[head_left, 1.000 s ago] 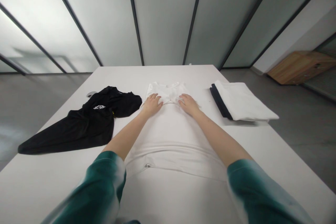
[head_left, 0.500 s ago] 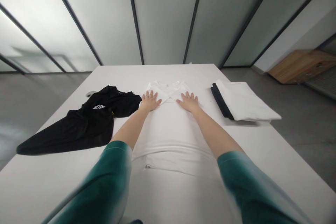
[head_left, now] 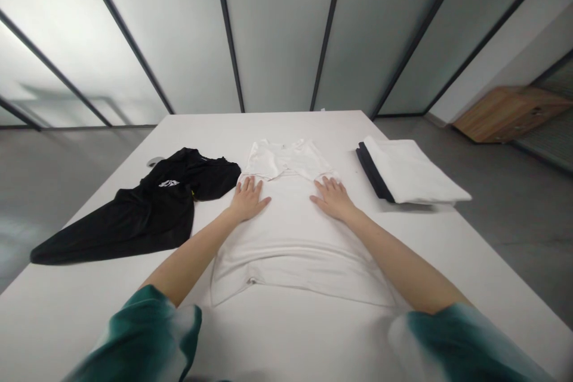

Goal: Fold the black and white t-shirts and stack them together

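Observation:
A white T-shirt (head_left: 289,221) lies spread on the white table in front of me, its neck end pointing away and its hem nearest me. Folds cross its upper part and several wrinkles run above the hem. My left hand (head_left: 248,198) rests flat on the shirt's left side, fingers spread. On the right side, my right hand (head_left: 332,197) lies flat on the fabric too, with fingers apart. Neither hand grips anything.
Left of the shirt lies a black garment (head_left: 156,203) with a white print. A folded stack of white cloth (head_left: 414,170) over dark cloth (head_left: 375,173) sits at the right of the table (head_left: 268,340). Frosted glass panels (head_left: 277,30) stand behind.
Both hands have slid toward me over the white shirt, from near its neck to lower on its body, spreading slightly apart. The elbows have moved outward, and more of the hem shows.

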A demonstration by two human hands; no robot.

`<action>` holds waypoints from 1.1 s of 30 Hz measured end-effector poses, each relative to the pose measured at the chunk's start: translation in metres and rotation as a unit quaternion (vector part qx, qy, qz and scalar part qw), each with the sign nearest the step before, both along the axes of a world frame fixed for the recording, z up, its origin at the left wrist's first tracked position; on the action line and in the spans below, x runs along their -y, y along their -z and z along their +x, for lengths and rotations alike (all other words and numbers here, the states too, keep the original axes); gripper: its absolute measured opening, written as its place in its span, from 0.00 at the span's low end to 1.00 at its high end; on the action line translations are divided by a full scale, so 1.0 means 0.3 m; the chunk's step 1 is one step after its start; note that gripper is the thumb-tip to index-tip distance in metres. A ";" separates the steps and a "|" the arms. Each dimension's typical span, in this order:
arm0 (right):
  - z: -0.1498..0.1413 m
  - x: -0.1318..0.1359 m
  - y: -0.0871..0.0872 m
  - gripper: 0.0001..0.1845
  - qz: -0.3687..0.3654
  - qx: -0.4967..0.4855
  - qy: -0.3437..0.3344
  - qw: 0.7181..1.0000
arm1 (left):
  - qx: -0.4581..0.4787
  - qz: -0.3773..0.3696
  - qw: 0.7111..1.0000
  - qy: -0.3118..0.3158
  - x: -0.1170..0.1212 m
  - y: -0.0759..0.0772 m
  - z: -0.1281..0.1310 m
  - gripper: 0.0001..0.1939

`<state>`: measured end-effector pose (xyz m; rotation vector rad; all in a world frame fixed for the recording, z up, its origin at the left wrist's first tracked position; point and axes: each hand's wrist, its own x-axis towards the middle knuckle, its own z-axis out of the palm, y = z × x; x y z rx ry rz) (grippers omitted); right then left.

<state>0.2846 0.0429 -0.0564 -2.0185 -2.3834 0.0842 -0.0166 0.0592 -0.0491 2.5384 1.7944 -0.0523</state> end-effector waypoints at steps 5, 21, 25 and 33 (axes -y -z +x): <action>-0.006 -0.056 0.016 0.39 -0.009 0.000 0.023 1.000 | -0.010 0.009 1.000 -0.007 -0.072 0.018 0.013 0.41; 0.059 -0.230 -0.010 0.37 -0.019 0.021 -0.012 1.000 | -0.007 -0.030 1.000 -0.002 -0.259 -0.007 -0.010 0.40; 0.061 -0.179 -0.002 0.36 -0.003 0.024 -0.015 1.000 | -0.007 -0.027 1.000 0.004 -0.211 -0.014 -0.013 0.39; 0.081 -0.041 -0.010 0.37 0.033 -0.003 -0.033 0.999 | 0.001 -0.001 0.999 0.048 -0.025 -0.041 -0.015 0.37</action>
